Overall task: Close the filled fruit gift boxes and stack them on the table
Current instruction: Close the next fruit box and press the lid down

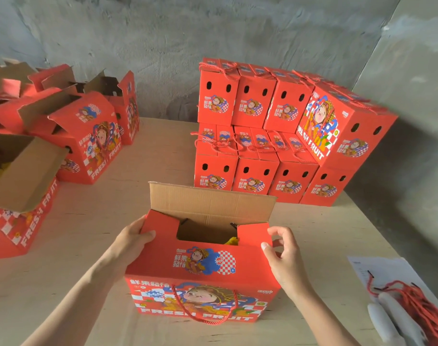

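1. You are working on the open gift box (203, 275), which is sitting on the counter (88, 245) directly in front of you, between your two hands, with its long axis running left to right across your view.
2. Your left hand (131, 239) is gripping the near flap (205, 255) at its left upper corner, thumb lying on top and fingers wrapping behind.
3. Your right hand (281, 248) is pinching the same flap at its right upper corner, thumb and forefinger partly curled around the edge.
4. The far flap (210, 204) is standing up behind the opening, its plain brown inside facing you, so the box mouth is pointing upward and is not yet shut.
5. Something yellow (231, 240), probably fruit, is showing through the notch in the near flap.
6. Both hands are equally near, one at each end of the long axis; the far flap is lying just beyond them, so folding it toward you looks like the coming move.
7. The stack of closed boxes (283, 131) is waiting further back and to your right, nearer your right hand.
8. More open boxes (83, 136) are standing at your left.
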`<action>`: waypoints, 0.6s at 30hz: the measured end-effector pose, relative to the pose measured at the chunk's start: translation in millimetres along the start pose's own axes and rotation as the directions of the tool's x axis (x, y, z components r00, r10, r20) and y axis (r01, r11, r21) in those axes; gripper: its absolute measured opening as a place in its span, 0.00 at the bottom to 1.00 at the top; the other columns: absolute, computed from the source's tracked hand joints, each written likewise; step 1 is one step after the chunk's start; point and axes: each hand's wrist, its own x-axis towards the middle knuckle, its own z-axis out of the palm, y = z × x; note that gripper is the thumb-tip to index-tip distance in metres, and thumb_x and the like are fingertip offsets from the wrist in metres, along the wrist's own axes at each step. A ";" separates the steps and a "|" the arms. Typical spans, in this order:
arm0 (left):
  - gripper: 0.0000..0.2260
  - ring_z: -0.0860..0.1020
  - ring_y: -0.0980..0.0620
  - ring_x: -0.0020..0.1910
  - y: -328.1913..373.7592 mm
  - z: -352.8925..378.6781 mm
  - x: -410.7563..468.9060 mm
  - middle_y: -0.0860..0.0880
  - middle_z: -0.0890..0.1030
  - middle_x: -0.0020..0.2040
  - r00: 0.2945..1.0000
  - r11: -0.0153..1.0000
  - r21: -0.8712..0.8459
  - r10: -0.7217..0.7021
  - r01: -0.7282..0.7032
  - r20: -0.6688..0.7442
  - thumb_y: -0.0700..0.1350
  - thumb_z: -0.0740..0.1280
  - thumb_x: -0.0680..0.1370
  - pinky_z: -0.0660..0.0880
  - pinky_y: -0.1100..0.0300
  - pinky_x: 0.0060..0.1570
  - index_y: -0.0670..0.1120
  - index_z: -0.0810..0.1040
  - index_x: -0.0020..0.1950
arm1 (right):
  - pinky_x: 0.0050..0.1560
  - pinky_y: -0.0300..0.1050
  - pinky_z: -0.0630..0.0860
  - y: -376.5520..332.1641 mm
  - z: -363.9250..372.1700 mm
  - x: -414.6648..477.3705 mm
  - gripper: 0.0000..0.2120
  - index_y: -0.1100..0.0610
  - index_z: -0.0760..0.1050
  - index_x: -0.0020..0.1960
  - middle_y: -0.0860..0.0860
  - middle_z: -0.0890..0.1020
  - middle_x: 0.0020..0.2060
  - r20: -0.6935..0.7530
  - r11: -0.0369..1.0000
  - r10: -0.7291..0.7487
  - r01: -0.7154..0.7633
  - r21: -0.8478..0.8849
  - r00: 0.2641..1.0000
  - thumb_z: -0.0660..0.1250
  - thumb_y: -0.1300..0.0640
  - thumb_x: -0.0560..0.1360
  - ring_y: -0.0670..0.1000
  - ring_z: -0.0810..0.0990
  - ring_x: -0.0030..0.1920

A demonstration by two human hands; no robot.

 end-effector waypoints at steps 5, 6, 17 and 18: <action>0.21 0.82 0.43 0.38 3.0 1.9 -7.7 0.43 0.84 0.41 0.998 1.000 0.012 0.011 -0.010 -0.059 0.32 0.58 0.78 0.79 0.47 0.44 0.59 0.78 0.51 | 0.49 0.30 0.70 -0.9 0.1 3.3 0.23 0.53 0.66 0.69 0.47 0.73 0.62 0.142 0.950 0.228 -0.252 0.183 0.963 0.65 0.65 0.76 0.36 0.73 0.53; 0.21 0.82 0.43 0.38 4.1 2.3 -8.8 0.44 0.84 0.41 0.998 0.999 0.027 0.022 -0.020 -0.067 0.32 0.58 0.78 0.80 0.48 0.44 0.58 0.78 0.51 | 0.55 0.30 0.69 -0.4 -2.3 6.2 0.26 0.54 0.63 0.72 0.47 0.71 0.64 0.191 0.944 0.241 -0.275 0.182 0.952 0.64 0.66 0.76 0.36 0.71 0.57; 0.47 0.81 0.45 0.52 -22.9 4.1 -11.5 0.46 0.72 0.68 0.998 0.996 -0.086 0.030 -0.035 -0.057 0.43 0.75 0.70 0.79 0.52 0.39 0.56 0.45 0.77 | 0.64 0.34 0.66 3.9 -23.1 28.9 0.28 0.47 0.62 0.70 0.45 0.63 0.73 0.496 0.962 0.138 -0.235 0.139 0.857 0.66 0.66 0.76 0.42 0.66 0.68; 0.51 0.76 0.45 0.61 -23.3 5.2 -10.4 0.47 0.64 0.73 0.989 0.994 -0.018 0.110 -0.112 -0.100 0.42 0.76 0.69 0.78 0.49 0.48 0.57 0.40 0.77 | 0.61 0.32 0.68 5.7 -23.4 27.6 0.25 0.46 0.65 0.66 0.45 0.65 0.71 0.492 0.968 0.105 -0.203 0.150 0.864 0.66 0.65 0.75 0.41 0.68 0.66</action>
